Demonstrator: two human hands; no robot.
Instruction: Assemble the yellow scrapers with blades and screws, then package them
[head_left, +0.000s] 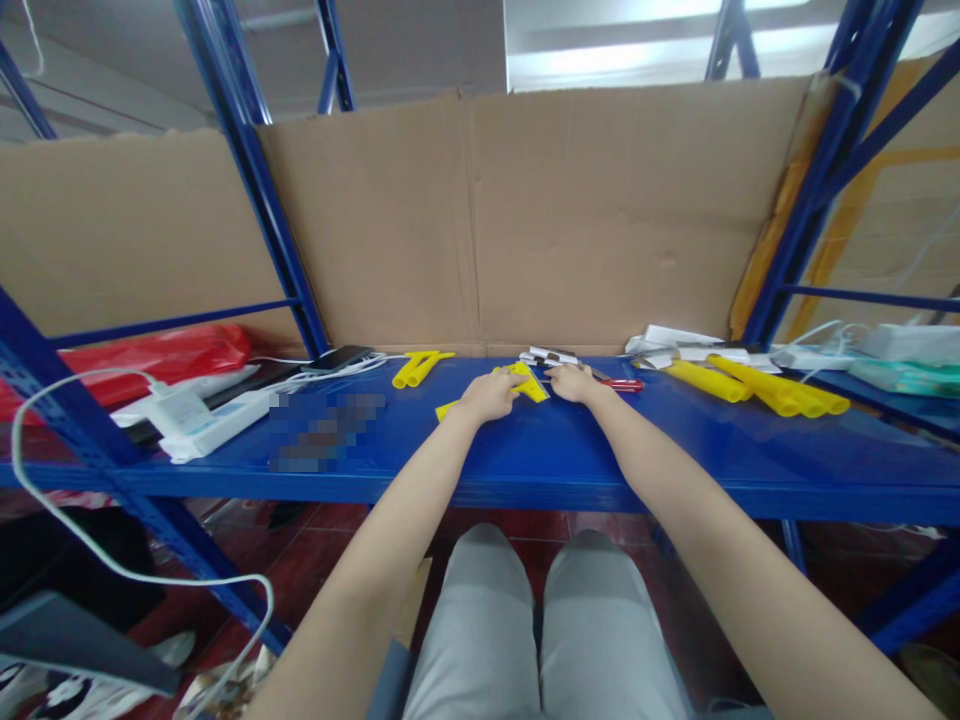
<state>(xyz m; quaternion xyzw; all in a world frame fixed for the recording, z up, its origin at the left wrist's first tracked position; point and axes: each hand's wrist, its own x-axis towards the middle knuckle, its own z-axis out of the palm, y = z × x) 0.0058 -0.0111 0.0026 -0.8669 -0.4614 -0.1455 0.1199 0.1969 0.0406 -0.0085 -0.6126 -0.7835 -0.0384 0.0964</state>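
My left hand (pixel 489 396) is closed over a yellow scraper-like tool (pixel 534 386). Its flat, wide head with a pale edge points right, and its yellow end (pixel 445 410) shows left of my wrist. Close beside the head, my right hand (pixel 571 383) lies low on the blue shelf with its fingers bent together; whatever is under the fingertips is hidden. Just behind that hand are small white and dark flat pieces (pixel 551 356). A red-handled tool (pixel 624 385) lies to its right, partly covered by the wrist.
Two yellow tube-like handles (pixel 420 369) lie left of centre, and several more yellow tubes (pixel 772 385) at right beside white wrappers (pixel 675 342). A white power strip (pixel 217 425) with cables stands left. Cardboard (pixel 600 210) walls the back of the blue shelf (pixel 540 460).
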